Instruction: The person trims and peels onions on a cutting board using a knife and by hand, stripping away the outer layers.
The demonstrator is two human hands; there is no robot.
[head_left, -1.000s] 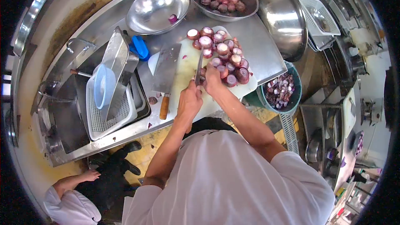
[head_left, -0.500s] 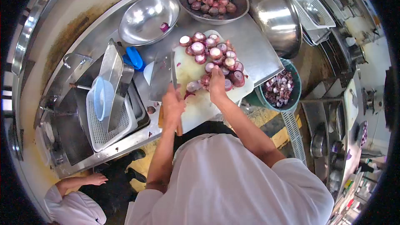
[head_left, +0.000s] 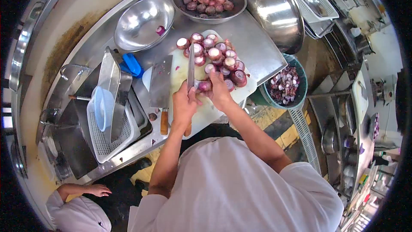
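Head view: left hand (head_left: 184, 103) wrapped round knife (head_left: 191, 66), blade angled away from body. Right hand (head_left: 220, 92) pinching onion (head_left: 204, 86) right by blade, over cutting board (head_left: 201, 114). Cleaver (head_left: 160, 81) lying close by. Bunch of trimmed onions (head_left: 215, 53) farther up board, steel bowl (head_left: 241, 7) behind.

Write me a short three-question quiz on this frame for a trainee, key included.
1. Which holds the knife?
A) the left hand
B) the right hand
C) neither hand

2. True or false: the cleaver lies beside the cutting board, held by neither hand.

3. Fill in the number: the left one of the two steel bowls at the back, the shiny one, holds ___ visible purple onion piece(s).

Key: 1. A; 2. true; 3. one
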